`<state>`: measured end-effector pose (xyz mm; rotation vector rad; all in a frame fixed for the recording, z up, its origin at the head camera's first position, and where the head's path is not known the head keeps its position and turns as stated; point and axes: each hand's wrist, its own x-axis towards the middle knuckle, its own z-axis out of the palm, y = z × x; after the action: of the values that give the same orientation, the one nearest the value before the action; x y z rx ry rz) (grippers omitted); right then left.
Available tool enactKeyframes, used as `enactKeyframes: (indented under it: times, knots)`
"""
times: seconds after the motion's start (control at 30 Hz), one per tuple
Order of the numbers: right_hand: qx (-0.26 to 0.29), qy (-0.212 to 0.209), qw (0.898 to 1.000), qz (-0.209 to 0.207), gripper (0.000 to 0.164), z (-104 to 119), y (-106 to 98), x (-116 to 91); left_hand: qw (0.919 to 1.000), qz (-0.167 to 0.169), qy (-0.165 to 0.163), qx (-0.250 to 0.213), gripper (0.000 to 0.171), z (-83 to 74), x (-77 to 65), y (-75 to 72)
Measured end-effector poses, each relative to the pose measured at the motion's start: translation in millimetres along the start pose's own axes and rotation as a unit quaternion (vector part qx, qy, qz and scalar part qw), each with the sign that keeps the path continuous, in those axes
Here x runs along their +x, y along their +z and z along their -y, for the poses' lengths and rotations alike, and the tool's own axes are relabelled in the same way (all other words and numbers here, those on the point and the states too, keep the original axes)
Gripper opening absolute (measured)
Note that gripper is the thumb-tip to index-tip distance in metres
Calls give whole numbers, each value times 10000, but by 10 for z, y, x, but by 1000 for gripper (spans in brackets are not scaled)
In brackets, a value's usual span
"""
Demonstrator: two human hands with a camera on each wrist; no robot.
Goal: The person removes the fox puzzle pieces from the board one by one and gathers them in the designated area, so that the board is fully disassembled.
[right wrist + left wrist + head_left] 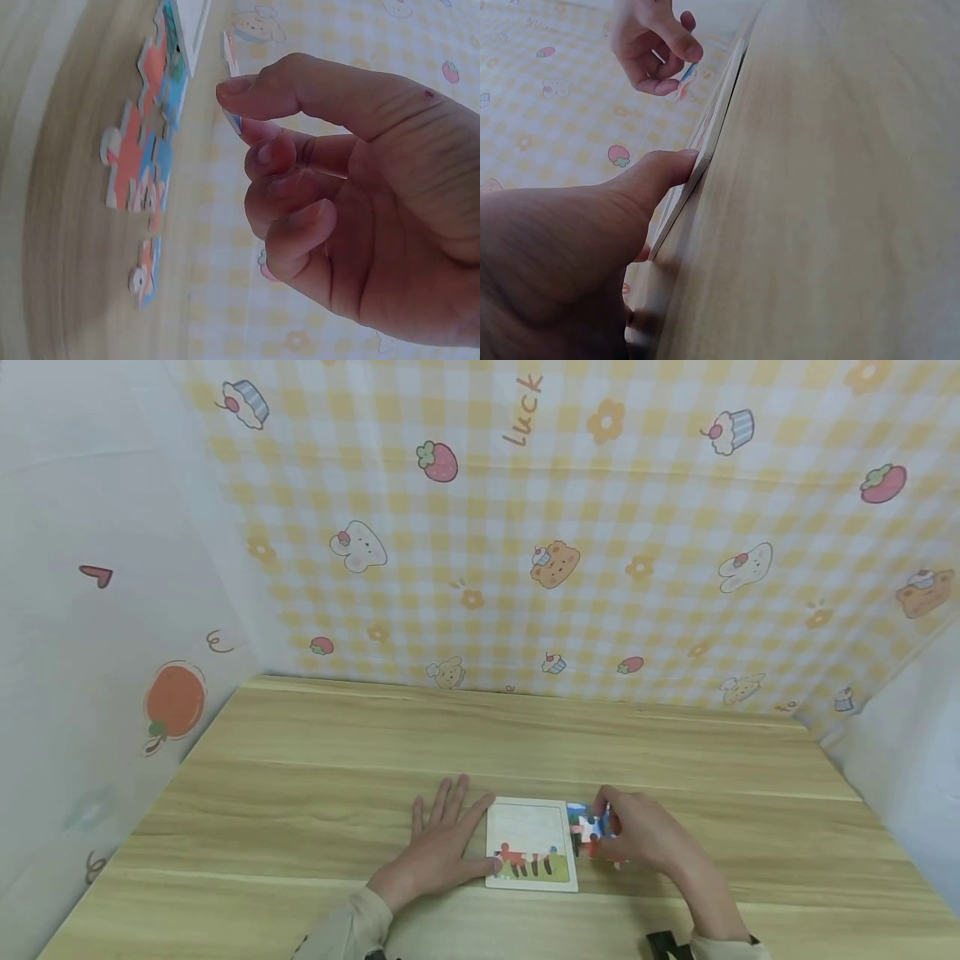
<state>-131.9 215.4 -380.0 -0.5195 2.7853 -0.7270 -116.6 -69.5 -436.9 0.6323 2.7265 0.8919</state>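
A pale jigsaw tray [525, 827] lies flat on the table, with a strip of joined puzzle pieces [551, 867] along its near side. My left hand [438, 852] lies at the tray's left edge with fingers spread, its thumb [679, 163] resting on the rim. Just right of the tray, my right hand [648, 833] pinches a jigsaw piece [229, 60] between thumb and forefinger, raised above the table. Its other fingers are curled in. Below it lie several loose jigsaw pieces [129, 161], coloured red, blue and green, partly hidden by the right hand in the head view.
The wood-grain table [337, 760] extends around the tray on all sides. A yellow checked cloth [495, 510] hangs along the back, and white cloth [97, 635] hangs at the left.
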Motion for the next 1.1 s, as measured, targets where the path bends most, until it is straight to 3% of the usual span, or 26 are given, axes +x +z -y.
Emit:
enactKeyframes:
  times: [0.6, 1.1]
  knots:
    - [-182, 284, 9990, -307, 28, -249, -162, -156, 10000, -26, 32, -5, 81, 11, 8, 4]
    - [46, 712, 9973, -153, 28, -430, -275, -300, 10000, -37, 14, 58, 82, 20, 11, 11]
